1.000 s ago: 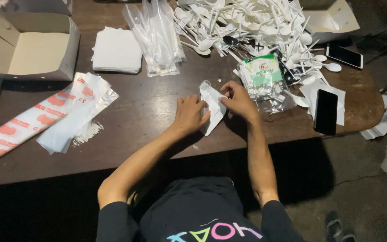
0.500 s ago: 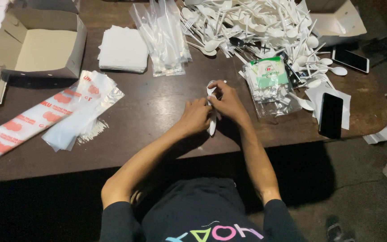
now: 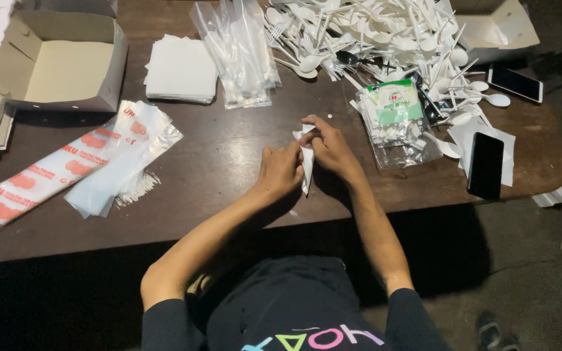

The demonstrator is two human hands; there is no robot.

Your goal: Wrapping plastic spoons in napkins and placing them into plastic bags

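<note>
- Dark wooden tabletop (image 3: 229, 149) carries loose white cutlery (image 3: 372, 32) at its far edge
- Left hand (image 3: 280, 172) and right hand (image 3: 330, 148) pinch a folded white napkin (image 3: 306, 162) near the front edge
- Napkin looks partly folded; napkin stack (image 3: 180, 68) and sleeves (image 3: 239, 49) remain unused

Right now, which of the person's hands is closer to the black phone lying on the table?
Right. The right hand sits just left of the black phone, holding the folded white napkin; the left hand is farther left, beyond the napkin.
</note>
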